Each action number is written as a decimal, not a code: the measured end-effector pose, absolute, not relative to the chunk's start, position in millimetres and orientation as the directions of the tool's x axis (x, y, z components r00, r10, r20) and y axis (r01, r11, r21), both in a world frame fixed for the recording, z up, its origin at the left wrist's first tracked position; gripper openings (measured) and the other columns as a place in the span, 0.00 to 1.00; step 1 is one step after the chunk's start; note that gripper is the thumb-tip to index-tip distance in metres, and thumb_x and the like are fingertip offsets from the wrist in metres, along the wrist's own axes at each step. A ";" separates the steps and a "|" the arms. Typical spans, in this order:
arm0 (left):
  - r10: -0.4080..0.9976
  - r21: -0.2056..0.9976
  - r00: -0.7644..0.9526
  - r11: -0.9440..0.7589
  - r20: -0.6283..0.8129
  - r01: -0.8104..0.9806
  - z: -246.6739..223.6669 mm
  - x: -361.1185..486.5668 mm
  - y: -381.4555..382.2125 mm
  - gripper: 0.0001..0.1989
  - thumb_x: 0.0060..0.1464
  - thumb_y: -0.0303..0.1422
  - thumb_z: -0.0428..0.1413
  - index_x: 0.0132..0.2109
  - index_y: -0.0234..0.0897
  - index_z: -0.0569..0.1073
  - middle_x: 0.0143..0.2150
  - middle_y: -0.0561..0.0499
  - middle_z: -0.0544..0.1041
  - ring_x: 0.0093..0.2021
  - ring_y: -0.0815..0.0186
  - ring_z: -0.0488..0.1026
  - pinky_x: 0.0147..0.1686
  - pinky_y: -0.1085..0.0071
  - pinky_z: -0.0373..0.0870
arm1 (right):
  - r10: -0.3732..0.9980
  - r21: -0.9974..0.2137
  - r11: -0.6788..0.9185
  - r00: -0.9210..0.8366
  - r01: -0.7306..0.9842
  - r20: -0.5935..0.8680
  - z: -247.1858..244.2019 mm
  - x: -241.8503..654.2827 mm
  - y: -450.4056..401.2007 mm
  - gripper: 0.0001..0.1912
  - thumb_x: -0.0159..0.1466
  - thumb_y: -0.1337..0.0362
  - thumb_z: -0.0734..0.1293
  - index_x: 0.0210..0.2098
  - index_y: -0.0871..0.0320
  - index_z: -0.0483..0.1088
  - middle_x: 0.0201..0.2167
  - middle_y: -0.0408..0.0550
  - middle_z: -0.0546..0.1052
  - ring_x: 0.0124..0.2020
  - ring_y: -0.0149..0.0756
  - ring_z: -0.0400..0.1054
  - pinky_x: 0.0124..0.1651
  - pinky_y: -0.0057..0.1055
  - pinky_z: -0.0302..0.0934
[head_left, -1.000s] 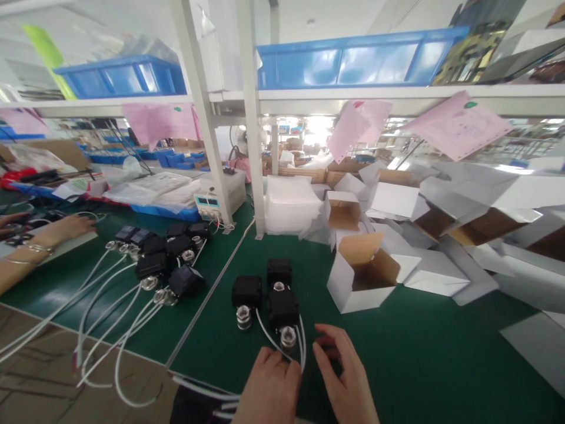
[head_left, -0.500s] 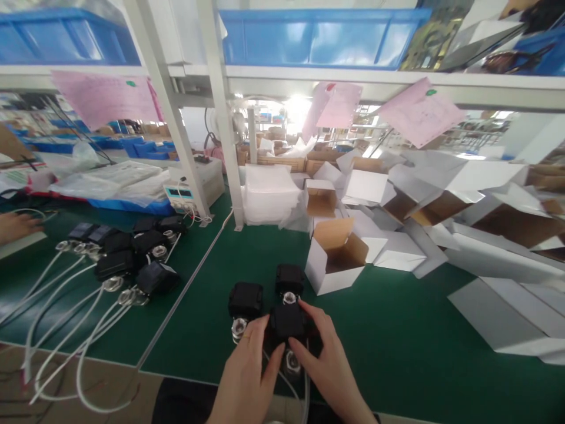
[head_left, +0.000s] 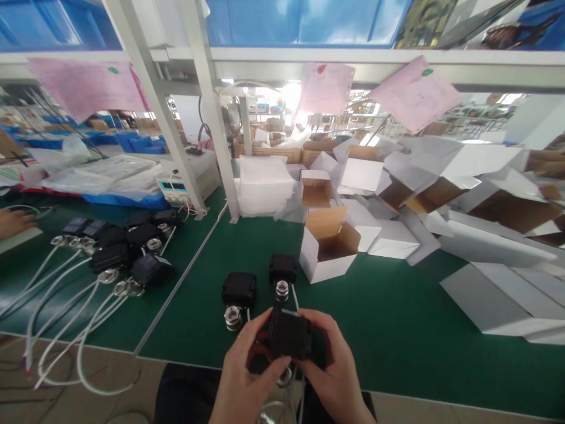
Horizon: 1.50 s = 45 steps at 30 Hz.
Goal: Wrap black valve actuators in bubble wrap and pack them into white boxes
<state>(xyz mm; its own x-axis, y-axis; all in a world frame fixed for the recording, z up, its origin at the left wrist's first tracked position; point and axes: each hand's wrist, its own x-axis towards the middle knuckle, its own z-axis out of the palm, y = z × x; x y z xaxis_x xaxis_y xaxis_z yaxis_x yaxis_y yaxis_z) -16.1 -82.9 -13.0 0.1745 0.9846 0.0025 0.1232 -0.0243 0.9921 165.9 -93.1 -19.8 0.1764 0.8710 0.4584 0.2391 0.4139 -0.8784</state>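
Between my two hands, near the table's front edge, is a black valve unit [head_left: 289, 334] with a metal fitting and a pale cable hanging below it. My left hand [head_left: 247, 368] grips its left side, and my right hand [head_left: 333, 365] grips its right side. Two similar units stand just beyond on the green table: one black unit [head_left: 239, 287] with its round metal fitting toward me, and another black unit [head_left: 283, 269] farther back. An open white box [head_left: 331, 268] with a brown inside sits to the right of them.
Several black units with white cables [head_left: 110, 258] lie at the left. Many white boxes [head_left: 392, 240] are piled at the right. White foam sheets [head_left: 265, 187] stand by a metal post [head_left: 218, 118]. Another person's hand [head_left: 16, 224] is at the far left edge.
The held unit has been tilted and moved slightly toward me, away from the unit behind it. The whole view has shifted a little.
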 end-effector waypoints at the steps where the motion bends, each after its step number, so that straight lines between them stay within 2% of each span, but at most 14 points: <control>1: 0.984 0.996 0.176 -0.004 -0.013 0.092 -13.9 -16.1 -84.0 0.29 0.56 0.34 0.64 0.64 0.41 0.69 0.59 0.45 0.77 0.55 0.56 0.77 0.51 0.67 0.78 | 0.860 -0.867 0.435 0.174 0.244 0.480 -20.5 166.2 -94.5 0.25 0.56 0.74 0.71 0.52 0.50 0.73 0.48 0.47 0.80 0.49 0.39 0.76 0.52 0.30 0.71; 6: 0.976 0.988 0.195 0.116 -0.095 -0.097 -14.7 -12.0 -84.9 0.32 0.52 0.35 0.67 0.63 0.38 0.68 0.61 0.41 0.76 0.58 0.54 0.76 0.51 0.66 0.78 | 0.821 -0.833 0.504 0.174 0.226 0.544 -27.8 168.0 -99.9 0.26 0.57 0.77 0.69 0.53 0.51 0.71 0.51 0.51 0.80 0.53 0.43 0.76 0.56 0.38 0.72; 12: 0.969 0.963 0.176 0.203 -0.172 -0.177 -8.6 -6.4 -84.6 0.36 0.44 0.37 0.71 0.59 0.35 0.70 0.59 0.39 0.78 0.57 0.52 0.77 0.55 0.63 0.76 | 0.823 -0.831 0.518 0.145 0.204 0.549 -31.3 168.5 -105.1 0.30 0.58 0.77 0.69 0.56 0.47 0.69 0.55 0.49 0.79 0.58 0.41 0.74 0.60 0.38 0.70; 17: 0.978 0.971 0.152 0.166 -0.140 -0.172 -6.5 -11.4 -89.6 0.35 0.41 0.37 0.73 0.56 0.38 0.72 0.55 0.42 0.79 0.56 0.49 0.77 0.55 0.61 0.77 | 0.929 -0.934 0.351 0.100 0.065 0.356 -34.4 168.2 -113.7 0.39 0.55 0.76 0.71 0.64 0.46 0.64 0.64 0.52 0.72 0.63 0.45 0.70 0.62 0.40 0.69; 21: 0.989 0.975 0.082 0.136 -0.123 -0.175 -6.9 -10.3 -95.9 0.37 0.38 0.38 0.74 0.56 0.40 0.71 0.55 0.43 0.79 0.56 0.49 0.77 0.55 0.61 0.78 | 0.980 -0.970 0.197 0.023 -0.139 0.196 -32.4 166.0 -120.8 0.37 0.59 0.68 0.75 0.65 0.47 0.64 0.63 0.54 0.74 0.63 0.48 0.70 0.63 0.42 0.68; 26: 0.999 0.998 -0.012 0.031 -0.032 -0.048 -6.1 -2.8 -108.4 0.36 0.40 0.32 0.72 0.57 0.42 0.70 0.55 0.44 0.78 0.57 0.52 0.76 0.56 0.62 0.77 | 0.976 -0.918 0.218 0.048 -0.332 0.215 -23.9 154.5 -130.4 0.36 0.62 0.48 0.75 0.66 0.49 0.66 0.64 0.57 0.73 0.64 0.55 0.68 0.63 0.47 0.68; 28: 1.000 1.000 -0.004 0.012 -0.012 -0.016 -3.6 -2.3 -110.4 0.35 0.41 0.32 0.72 0.57 0.41 0.71 0.56 0.44 0.78 0.57 0.50 0.76 0.57 0.60 0.77 | 0.979 -0.907 0.202 0.058 -0.369 0.195 -19.9 152.8 -132.5 0.37 0.62 0.45 0.73 0.67 0.47 0.64 0.66 0.56 0.71 0.66 0.55 0.66 0.64 0.50 0.66; 31: 0.996 0.981 0.044 0.089 -0.083 -0.170 -1.4 -7.1 -107.6 0.39 0.39 0.39 0.74 0.59 0.41 0.73 0.58 0.43 0.79 0.59 0.45 0.75 0.57 0.56 0.77 | 0.986 -0.905 0.140 -0.027 -0.403 0.164 -14.8 156.7 -131.0 0.38 0.61 0.46 0.75 0.67 0.46 0.64 0.65 0.56 0.72 0.65 0.56 0.68 0.64 0.52 0.66; 34: 0.978 0.932 0.136 0.196 -0.161 -0.305 -2.5 -12.3 -103.4 0.39 0.43 0.50 0.71 0.61 0.42 0.74 0.61 0.44 0.78 0.62 0.44 0.73 0.59 0.57 0.76 | 0.968 -0.914 0.251 0.065 -0.320 0.243 -14.9 160.1 -127.3 0.30 0.61 0.53 0.76 0.61 0.48 0.71 0.55 0.57 0.80 0.52 0.51 0.78 0.52 0.43 0.75; 37: 0.984 0.956 0.135 0.150 -0.119 -0.253 -0.3 -9.0 -104.1 0.29 0.55 0.52 0.63 0.59 0.42 0.77 0.65 0.46 0.75 0.66 0.49 0.70 0.65 0.60 0.70 | 0.903 -0.932 0.357 0.281 -0.065 0.326 -19.7 156.5 -128.1 0.17 0.63 0.62 0.74 0.51 0.50 0.76 0.41 0.52 0.81 0.39 0.41 0.78 0.39 0.31 0.76; 39: 0.988 0.971 0.129 0.107 -0.081 -0.213 4.8 -2.0 -106.8 0.30 0.54 0.49 0.65 0.60 0.41 0.74 0.65 0.45 0.74 0.66 0.48 0.70 0.64 0.60 0.71 | 0.856 -0.931 0.340 0.366 0.130 0.364 -23.6 151.7 -131.7 0.13 0.63 0.64 0.72 0.48 0.51 0.76 0.39 0.50 0.79 0.39 0.41 0.76 0.39 0.32 0.75; 41: 0.986 0.975 0.133 0.121 -0.097 -0.187 11.1 5.5 -108.9 0.37 0.46 0.40 0.70 0.62 0.40 0.70 0.61 0.43 0.77 0.60 0.48 0.75 0.57 0.61 0.77 | 0.823 -0.907 0.309 0.397 0.287 0.406 -27.9 147.2 -136.2 0.12 0.65 0.64 0.69 0.48 0.52 0.75 0.39 0.51 0.79 0.40 0.44 0.75 0.41 0.36 0.75; 43: 0.986 0.983 0.124 0.130 -0.114 -0.133 16.0 10.0 -109.0 0.38 0.40 0.29 0.69 0.61 0.40 0.67 0.54 0.45 0.80 0.53 0.51 0.79 0.50 0.63 0.80 | 0.803 -0.871 0.311 0.384 0.381 0.455 -32.8 144.5 -139.8 0.11 0.65 0.65 0.68 0.48 0.51 0.74 0.40 0.52 0.78 0.40 0.45 0.75 0.41 0.38 0.74; 45: 0.986 0.996 0.157 0.073 -0.064 -0.053 18.3 9.2 -107.1 0.35 0.40 0.22 0.65 0.58 0.42 0.68 0.53 0.48 0.79 0.51 0.55 0.79 0.50 0.65 0.79 | 0.801 -0.848 0.347 0.344 0.400 0.490 -37.6 144.2 -141.2 0.14 0.63 0.67 0.68 0.49 0.50 0.72 0.42 0.51 0.77 0.41 0.44 0.75 0.41 0.37 0.74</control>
<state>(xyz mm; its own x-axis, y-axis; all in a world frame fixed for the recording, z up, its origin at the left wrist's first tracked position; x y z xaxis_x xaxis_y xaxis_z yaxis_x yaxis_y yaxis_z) 9.2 -107.1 18.3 0.1569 0.9855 -0.0641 -0.0529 0.0732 0.9959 144.2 -141.2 -37.6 0.3443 0.8008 0.4901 0.4000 0.3472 -0.8482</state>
